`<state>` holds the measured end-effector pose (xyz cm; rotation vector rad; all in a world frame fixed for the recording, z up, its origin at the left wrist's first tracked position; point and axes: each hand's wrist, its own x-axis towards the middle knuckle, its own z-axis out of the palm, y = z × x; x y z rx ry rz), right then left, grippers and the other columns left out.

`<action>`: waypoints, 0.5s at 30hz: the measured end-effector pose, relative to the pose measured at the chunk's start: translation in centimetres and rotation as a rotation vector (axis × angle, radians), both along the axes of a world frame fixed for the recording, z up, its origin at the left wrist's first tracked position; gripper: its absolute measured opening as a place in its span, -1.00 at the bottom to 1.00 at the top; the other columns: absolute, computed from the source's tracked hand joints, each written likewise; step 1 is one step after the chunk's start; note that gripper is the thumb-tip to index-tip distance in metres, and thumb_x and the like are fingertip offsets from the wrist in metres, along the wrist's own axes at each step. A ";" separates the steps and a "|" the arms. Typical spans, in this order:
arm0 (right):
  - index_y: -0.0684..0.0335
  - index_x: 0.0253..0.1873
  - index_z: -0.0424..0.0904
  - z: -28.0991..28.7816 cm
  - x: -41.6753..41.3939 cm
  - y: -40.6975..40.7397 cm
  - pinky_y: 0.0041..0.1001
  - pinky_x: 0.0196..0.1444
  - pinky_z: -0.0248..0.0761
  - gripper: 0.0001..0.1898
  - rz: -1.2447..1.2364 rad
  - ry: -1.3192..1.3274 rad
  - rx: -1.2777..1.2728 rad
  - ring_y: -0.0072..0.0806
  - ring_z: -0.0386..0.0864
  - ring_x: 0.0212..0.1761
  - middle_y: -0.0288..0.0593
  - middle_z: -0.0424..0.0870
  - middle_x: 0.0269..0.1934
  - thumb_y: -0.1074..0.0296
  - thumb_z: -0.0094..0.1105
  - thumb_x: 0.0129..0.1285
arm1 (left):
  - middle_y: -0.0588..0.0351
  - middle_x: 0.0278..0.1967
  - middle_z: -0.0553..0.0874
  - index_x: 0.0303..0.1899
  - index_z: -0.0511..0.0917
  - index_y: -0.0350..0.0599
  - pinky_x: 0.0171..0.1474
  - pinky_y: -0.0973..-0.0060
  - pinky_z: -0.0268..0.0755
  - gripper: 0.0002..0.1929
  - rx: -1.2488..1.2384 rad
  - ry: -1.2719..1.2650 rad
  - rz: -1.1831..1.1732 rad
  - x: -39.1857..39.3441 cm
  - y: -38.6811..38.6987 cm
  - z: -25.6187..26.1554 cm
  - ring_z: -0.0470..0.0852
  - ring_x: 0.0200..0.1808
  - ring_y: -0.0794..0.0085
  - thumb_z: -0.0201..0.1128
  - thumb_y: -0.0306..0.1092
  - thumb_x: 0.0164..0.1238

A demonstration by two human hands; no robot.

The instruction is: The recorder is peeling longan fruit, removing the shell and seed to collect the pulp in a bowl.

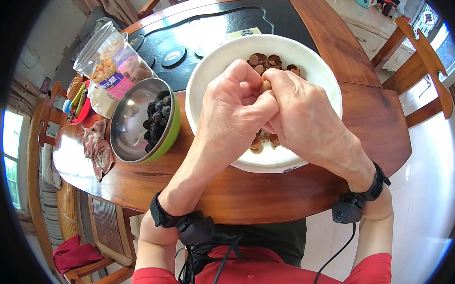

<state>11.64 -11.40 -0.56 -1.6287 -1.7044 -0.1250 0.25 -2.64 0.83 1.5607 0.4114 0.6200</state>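
My left hand (234, 112) and my right hand (307, 114) meet over a large white basin (322, 77). Between their fingertips they pinch a small round brown fruit (266, 85), which looks like a dried longan; the fingers cover most of it. Broken brown shells (274, 61) lie on the basin floor beyond my hands. A few more shell pieces (256, 143) show beneath them, with crumbs around. Left of the basin is a steel-lined green bowl (127, 118). Dark, wrinkled peeled fruits (160, 115) are heaped along its right side.
Behind the bowl, a clear plastic jar (99, 49) bearing writing has round brown fruits low inside. A crumpled cloth (98, 148) lies left of the bowl, near a red tray (82, 108). Dark coasters (174, 57) and a cable (217, 14) rest on the black tabletop panel. Wooden chairs (421, 70) surround the table.
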 end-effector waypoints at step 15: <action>0.40 -0.15 0.39 -0.1 0.1 -0.1 -0.18 -0.15 0.45 -0.75 -0.063 -0.010 -0.072 0.05 0.56 -0.21 0.15 0.56 -0.29 0.50 0.18 0.07 | -0.05 -0.41 0.64 -0.31 0.36 -0.34 -0.39 0.55 0.63 -0.93 -0.059 -0.010 -0.034 0.2 0.0 0.0 0.69 -0.41 0.45 0.08 -0.61 0.21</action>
